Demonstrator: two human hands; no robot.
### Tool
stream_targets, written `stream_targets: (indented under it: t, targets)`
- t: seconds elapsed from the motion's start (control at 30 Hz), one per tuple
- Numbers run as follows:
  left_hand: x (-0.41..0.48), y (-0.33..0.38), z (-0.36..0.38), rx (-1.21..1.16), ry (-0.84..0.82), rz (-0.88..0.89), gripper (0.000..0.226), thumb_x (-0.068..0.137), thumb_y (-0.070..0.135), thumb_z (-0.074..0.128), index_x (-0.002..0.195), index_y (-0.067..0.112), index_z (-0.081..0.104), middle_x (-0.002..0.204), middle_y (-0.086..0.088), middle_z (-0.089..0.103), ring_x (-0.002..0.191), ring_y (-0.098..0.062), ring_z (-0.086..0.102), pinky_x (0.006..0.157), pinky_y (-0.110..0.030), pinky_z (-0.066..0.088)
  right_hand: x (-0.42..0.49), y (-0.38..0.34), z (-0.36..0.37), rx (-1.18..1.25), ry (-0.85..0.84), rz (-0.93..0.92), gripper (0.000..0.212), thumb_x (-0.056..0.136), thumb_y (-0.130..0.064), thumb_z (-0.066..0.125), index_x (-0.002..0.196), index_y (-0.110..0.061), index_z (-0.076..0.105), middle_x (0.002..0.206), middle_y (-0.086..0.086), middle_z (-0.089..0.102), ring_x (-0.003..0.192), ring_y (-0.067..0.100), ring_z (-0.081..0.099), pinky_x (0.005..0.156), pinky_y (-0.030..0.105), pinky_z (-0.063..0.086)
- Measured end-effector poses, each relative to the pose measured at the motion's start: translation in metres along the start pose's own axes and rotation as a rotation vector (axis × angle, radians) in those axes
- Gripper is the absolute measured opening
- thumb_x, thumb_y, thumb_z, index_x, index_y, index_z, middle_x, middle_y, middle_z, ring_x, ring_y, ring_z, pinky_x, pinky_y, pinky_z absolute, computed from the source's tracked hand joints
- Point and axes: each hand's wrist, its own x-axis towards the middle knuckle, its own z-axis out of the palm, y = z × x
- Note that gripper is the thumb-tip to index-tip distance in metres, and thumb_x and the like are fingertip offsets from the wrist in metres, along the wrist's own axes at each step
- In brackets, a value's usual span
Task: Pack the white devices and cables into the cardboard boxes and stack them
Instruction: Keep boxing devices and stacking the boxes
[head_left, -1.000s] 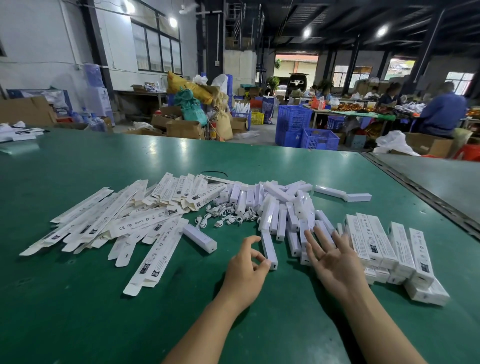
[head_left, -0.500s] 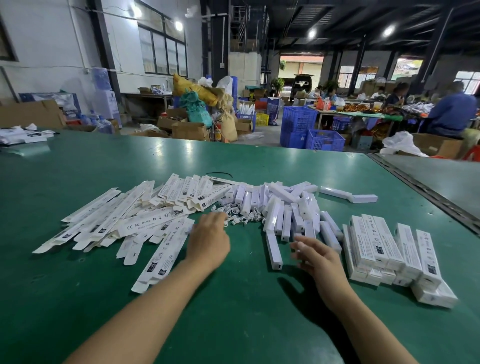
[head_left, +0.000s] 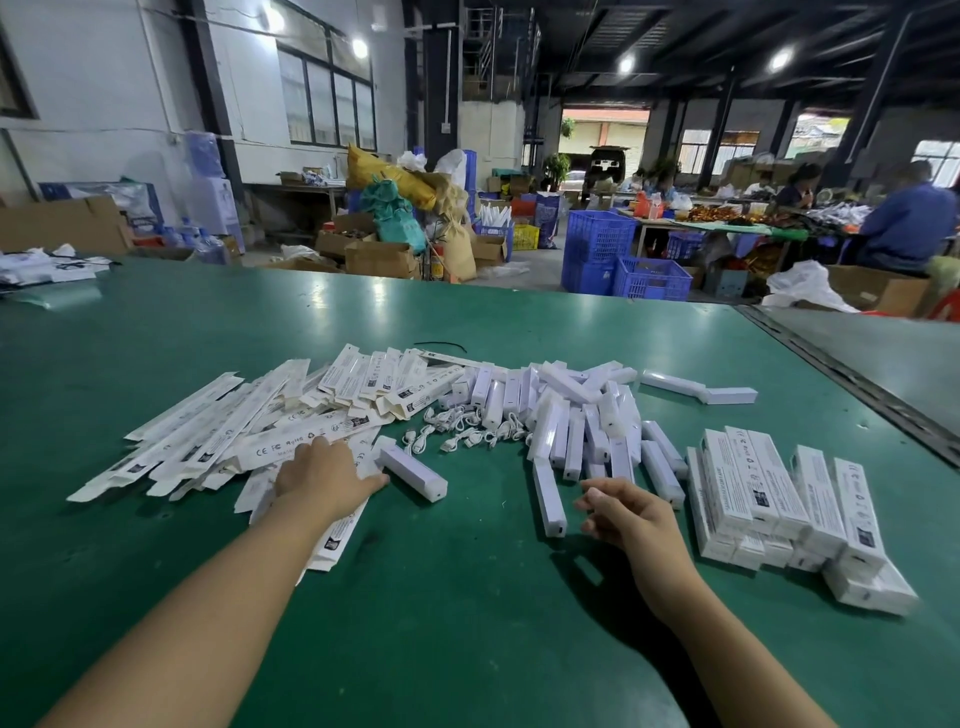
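Flat, unfolded white boxes (head_left: 218, 431) lie fanned out on the left of the green table (head_left: 467, 597). My left hand (head_left: 324, 480) rests on them with fingers spread, its thumb next to one white device (head_left: 410, 467). A heap of white devices (head_left: 576, 415) sits in the middle, with small white cables (head_left: 467, 428) beside it. Packed boxes (head_left: 779, 499) are stacked at the right. My right hand (head_left: 631, 512) hovers just above the table with loosely curled fingers, holding nothing, beside another device (head_left: 548, 499).
Two more devices (head_left: 698, 389) lie apart at the back right. A metal seam (head_left: 852, 384) runs along the table's right side. Beyond the far edge stand blue crates (head_left: 623, 260), cardboard cartons and seated people at another table.
My left hand has moved further left onto the flat boxes and spread its fingers. My right hand has stayed near the devices, its fingers still curled.
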Motion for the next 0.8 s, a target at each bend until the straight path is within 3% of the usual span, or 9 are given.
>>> stream_targets:
  t: [0.1,0.2,0.3,0.4,0.47,0.6,0.73,0.8]
  targets:
    - [-0.004,0.006,-0.002,-0.098,-0.014,-0.048,0.064,0.084,0.066,0.065,0.112,0.009,0.061,0.117,-0.009,0.06,0.104,-0.028,0.061,0.078,-0.036,0.053,0.0,0.001,0.0,0.009,-0.003,-0.001,0.009,0.092,-0.008,0.062,0.097,-0.005,0.069,0.08,0.008,0.073,0.065,0.018,0.061,0.071,0.03,0.055]
    - [-0.008,0.013,-0.009,-0.142,-0.002,-0.105,0.05,0.085,0.05,0.071,0.112,0.01,0.057,0.105,-0.006,0.06,0.093,-0.026,0.062,0.065,-0.032,0.046,0.0,0.002,-0.002,0.004,0.001,-0.003,0.009,0.093,-0.007,0.062,0.097,-0.004,0.069,0.08,0.009,0.073,0.064,0.018,0.061,0.072,0.032,0.054]
    - [-0.011,0.022,-0.014,-0.182,0.011,-0.172,0.036,0.089,0.032,0.066,0.115,0.012,0.05,0.105,-0.005,0.06,0.087,-0.025,0.056,0.06,-0.03,0.041,-0.001,0.0,-0.001,0.0,-0.006,0.0,0.009,0.092,-0.008,0.062,0.096,-0.006,0.07,0.08,0.009,0.073,0.065,0.019,0.061,0.073,0.033,0.054]
    - [-0.009,0.027,-0.017,-0.268,-0.018,-0.18,0.028,0.09,0.028,0.061,0.111,0.011,0.058,0.099,-0.008,0.061,0.085,-0.026,0.061,0.053,-0.027,0.036,-0.002,-0.001,0.001,-0.02,-0.01,-0.008,0.009,0.093,-0.007,0.062,0.095,-0.006,0.07,0.079,0.009,0.072,0.065,0.02,0.06,0.072,0.033,0.054]
    - [-0.006,0.031,-0.021,-0.463,-0.038,-0.175,0.028,0.089,0.025,0.062,0.112,0.009,0.061,0.098,-0.011,0.064,0.08,-0.024,0.062,0.052,-0.026,0.035,-0.003,-0.003,0.002,-0.047,-0.016,-0.021,0.009,0.093,-0.007,0.061,0.095,-0.006,0.07,0.078,0.009,0.072,0.064,0.02,0.059,0.068,0.032,0.053]
    - [-0.011,0.048,-0.029,-1.116,-0.045,-0.161,0.015,0.089,0.018,0.057,0.094,0.008,0.067,0.083,-0.01,0.073,0.065,-0.021,0.06,0.05,-0.023,0.038,-0.01,-0.007,0.006,-0.129,-0.017,-0.059,0.009,0.094,-0.007,0.061,0.094,-0.009,0.07,0.078,0.009,0.072,0.056,0.013,0.058,0.052,0.022,0.049]
    - [-0.036,0.068,-0.012,-1.496,-0.21,-0.058,0.011,0.093,0.014,0.059,0.09,0.005,0.065,0.084,-0.01,0.074,0.054,-0.016,0.059,0.04,-0.021,0.038,-0.018,-0.009,0.015,-0.4,0.007,-0.235,0.01,0.094,-0.025,0.062,0.102,-0.026,0.068,0.09,-0.005,0.072,0.076,0.003,0.066,0.068,0.017,0.051]
    - [-0.049,0.078,-0.001,-1.65,-0.241,-0.026,0.017,0.092,0.017,0.067,0.092,0.0,0.067,0.077,-0.013,0.069,0.049,-0.013,0.059,0.039,-0.022,0.044,-0.024,-0.011,0.019,-0.54,-0.07,-0.343,0.018,0.092,-0.037,0.061,0.11,-0.035,0.064,0.101,-0.015,0.066,0.088,0.001,0.064,0.075,0.015,0.051]
